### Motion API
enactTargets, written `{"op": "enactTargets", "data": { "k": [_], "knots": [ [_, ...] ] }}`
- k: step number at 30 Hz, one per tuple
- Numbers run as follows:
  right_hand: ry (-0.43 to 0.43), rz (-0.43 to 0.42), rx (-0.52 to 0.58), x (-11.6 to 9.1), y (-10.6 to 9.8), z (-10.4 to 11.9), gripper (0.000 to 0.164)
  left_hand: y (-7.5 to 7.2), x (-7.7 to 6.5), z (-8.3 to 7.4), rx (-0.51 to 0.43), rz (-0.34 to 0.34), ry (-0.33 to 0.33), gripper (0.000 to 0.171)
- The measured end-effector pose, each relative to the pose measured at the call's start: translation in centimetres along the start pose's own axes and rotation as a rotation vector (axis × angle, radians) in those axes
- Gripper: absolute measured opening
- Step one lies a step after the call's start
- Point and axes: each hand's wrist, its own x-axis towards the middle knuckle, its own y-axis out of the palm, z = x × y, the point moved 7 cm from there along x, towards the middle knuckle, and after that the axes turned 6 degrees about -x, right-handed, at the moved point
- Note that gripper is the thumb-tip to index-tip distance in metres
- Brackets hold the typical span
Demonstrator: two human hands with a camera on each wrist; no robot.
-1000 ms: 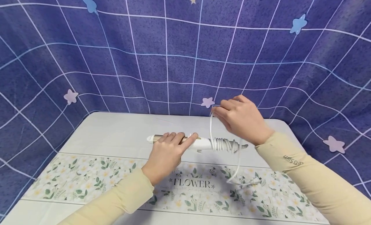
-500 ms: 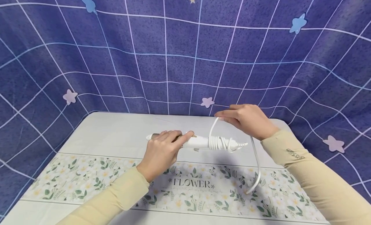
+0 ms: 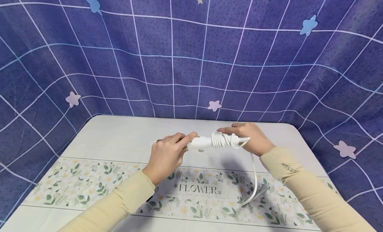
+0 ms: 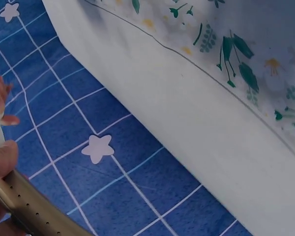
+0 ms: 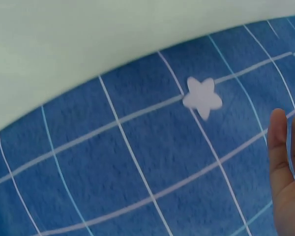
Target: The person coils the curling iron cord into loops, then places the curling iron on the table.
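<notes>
My left hand [image 3: 166, 152] grips a white and gold hair straightener [image 3: 199, 143] by its gold part, holding it level over the table. In the left wrist view, small holes run along the gold shell of the straightener [image 4: 44, 209], with the thumb [image 4: 2, 160] on it. White power cord [image 3: 221, 140] is wound in several loops round the handle's right end. Just behind those loops, my right hand [image 3: 252, 139] holds the cord, its fingertips partly hidden. A loose length hangs below that hand, ending in a blurred plug. Fingers [image 5: 279, 142] of the right hand show at the right wrist view's edge.
A white table cover [image 3: 119, 132] carries a floral band [image 3: 89, 182] with the word FLOWER. Behind the table hangs a blue gridded curtain [image 3: 155, 69] with star shapes, which also falls at both sides.
My right hand has come down from above the straightener to behind its cord loops, drawing the cord over. The straightener has shifted slightly left and up, and the loose cord end has swung.
</notes>
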Motion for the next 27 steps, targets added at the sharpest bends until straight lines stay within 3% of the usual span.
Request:
{"op": "enactTargets", "data": {
  "k": [4, 7, 13, 18, 24, 27],
  "knots": [
    [0.106, -0.025, 0.033, -0.6, 1.3, 0.2, 0.017, 0.3, -0.1, 0.5, 0.002, 0.022, -0.058, 0.058],
    [0.130, -0.051, 0.010, -0.9, 2.3, 0.8, 0.009, 0.5, -0.1, 0.8, -0.002, 0.030, -0.096, 0.058],
    [0.065, -0.023, -0.044, -1.2, 3.8, 2.7, 0.022, 0.7, -0.1, 1.4, 0.015, 0.042, -0.162, 0.058],
    [0.097, 0.026, -0.033, -1.7, 4.1, 3.7, 0.036, 1.0, -0.2, 1.9, 0.038, 0.066, -0.224, 0.058],
    [0.129, 0.070, -0.061, -2.4, 3.7, 5.4, 0.038, 1.1, -0.1, 1.9, 0.049, 0.074, -0.247, 0.058],
    [0.133, 0.097, -0.068, -2.9, 3.6, 6.3, 0.029, 1.1, 0.0, 2.1, 0.070, 0.074, -0.262, 0.058]
  ]
}}
